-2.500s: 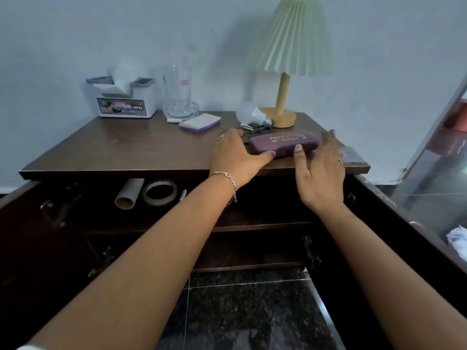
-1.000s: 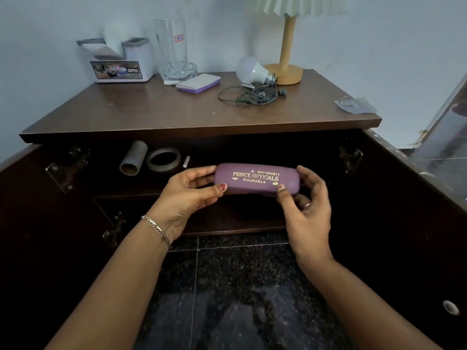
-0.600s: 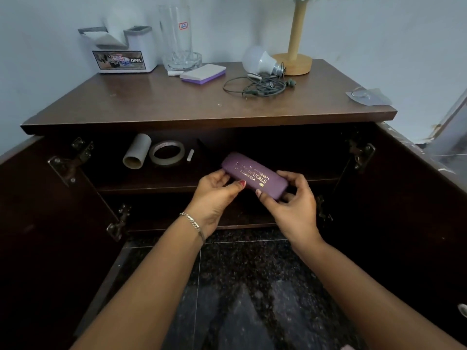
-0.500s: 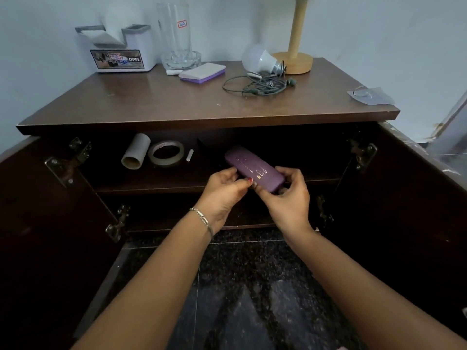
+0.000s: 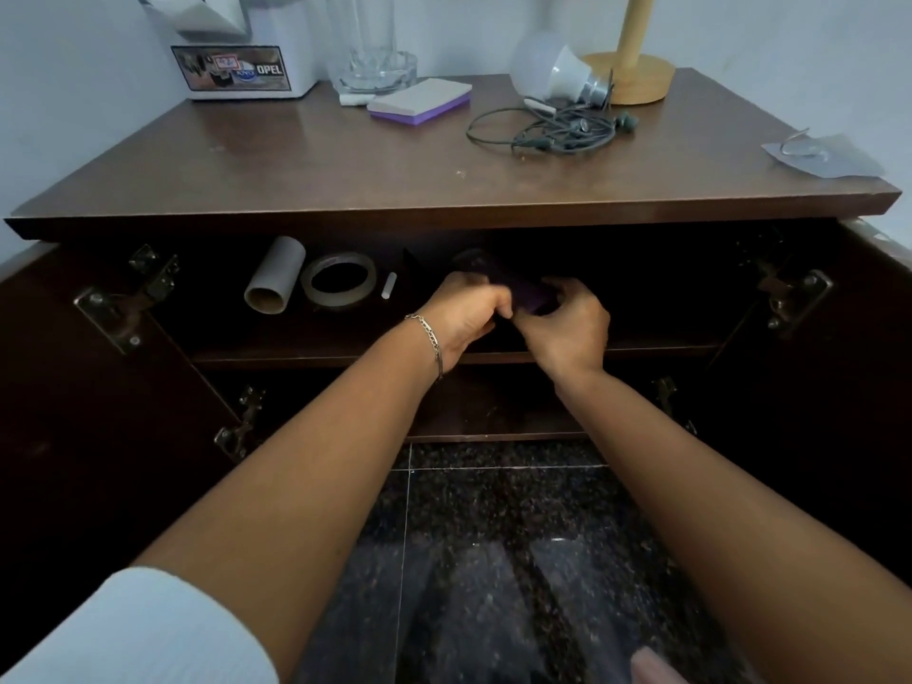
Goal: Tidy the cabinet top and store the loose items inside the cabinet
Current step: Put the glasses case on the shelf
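while both hands hold it, the purple glasses case (image 5: 525,288) sits inside the cabinet at the upper shelf (image 5: 296,338), to the right of the tape roll (image 5: 338,281). its long axis slants from far-left to near-right, the far end pointing into the dark back. the left hand (image 5: 464,313) curls its fingers round the near-left side. the right hand (image 5: 567,325) pinches the near-right end with thumb and curled fingers. both forearms reach forward, hands almost meeting. just right of the tape roll lies a small white stick (image 5: 389,286), just left of it a cardboard tube (image 5: 274,281). above the tape roll, on the cabinet top (image 5: 345,180), lie a tangled earphone cable (image 5: 552,130) and a bulb (image 5: 552,71).
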`<state>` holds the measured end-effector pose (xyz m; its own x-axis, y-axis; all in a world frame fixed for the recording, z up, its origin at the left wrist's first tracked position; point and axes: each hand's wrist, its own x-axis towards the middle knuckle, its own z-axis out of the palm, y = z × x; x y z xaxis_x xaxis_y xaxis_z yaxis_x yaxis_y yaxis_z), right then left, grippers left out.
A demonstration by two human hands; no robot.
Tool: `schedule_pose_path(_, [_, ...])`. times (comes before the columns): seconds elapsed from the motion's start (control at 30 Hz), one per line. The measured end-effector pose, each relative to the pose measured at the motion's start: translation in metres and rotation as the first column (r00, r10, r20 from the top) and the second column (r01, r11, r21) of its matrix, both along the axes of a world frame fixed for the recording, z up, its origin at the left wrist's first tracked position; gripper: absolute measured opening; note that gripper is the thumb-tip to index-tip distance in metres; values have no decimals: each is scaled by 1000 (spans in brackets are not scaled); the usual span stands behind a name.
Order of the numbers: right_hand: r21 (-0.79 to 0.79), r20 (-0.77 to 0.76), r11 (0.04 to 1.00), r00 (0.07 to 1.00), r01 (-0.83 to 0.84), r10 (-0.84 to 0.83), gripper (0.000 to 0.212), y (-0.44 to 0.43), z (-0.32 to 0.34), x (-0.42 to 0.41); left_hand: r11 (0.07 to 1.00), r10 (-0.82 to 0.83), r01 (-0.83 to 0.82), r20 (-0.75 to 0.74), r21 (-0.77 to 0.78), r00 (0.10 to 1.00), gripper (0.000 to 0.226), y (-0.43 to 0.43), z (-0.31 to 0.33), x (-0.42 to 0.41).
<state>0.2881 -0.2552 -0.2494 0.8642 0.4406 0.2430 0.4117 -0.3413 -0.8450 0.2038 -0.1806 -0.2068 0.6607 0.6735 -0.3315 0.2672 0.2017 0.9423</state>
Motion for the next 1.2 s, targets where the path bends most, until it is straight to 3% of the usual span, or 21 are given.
schedule_pose_path(0.07, [-50,34,999,999,-3,4,39,5,-1,0,1000,23,-23,10,8,1000,24,5,-3,2])
schedule_pose_path(0.17, [-131,110,991,993,-19,34,44,9,-5,0,998,29,-30,10,56,1000,68,12,-9,5])
schedule_pose_path(0.2, [-151,127,988,991,-28,47,45,11,-6,0,997,36,-37,8,62,999,69,13,-11,6])
schedule_pose_path(0.3, [-177,128,982,988,-64,88,53,14,-10,-1,994,35,-30,-46,108,998,44,16,-10,9])
schedule_pose_path(0.4, [-161,125,984,988,-75,95,60,15,-8,-3,983,11,2,-68,183,998,59,21,-12,11])
schedule_pose_path(0.67, [-59,103,997,994,-41,47,63,3,-6,-10,900,42,5,-100,435,994,53,18,-18,-7])
schedule_pose_path(0.77, [5,144,1000,989,-23,22,52,-12,4,-21,853,35,0,-57,522,998,49,6,-11,-22])
schedule_pose_path(0.97, [181,270,982,963,-50,-1,16,-49,33,-48,666,-14,-12,28,746,1000,43,-34,17,-52])
schedule_pose_path(1.2, [319,376,945,925,-70,-58,14,-70,67,-51,587,-27,-187,250,788,968,27,-56,57,-54])
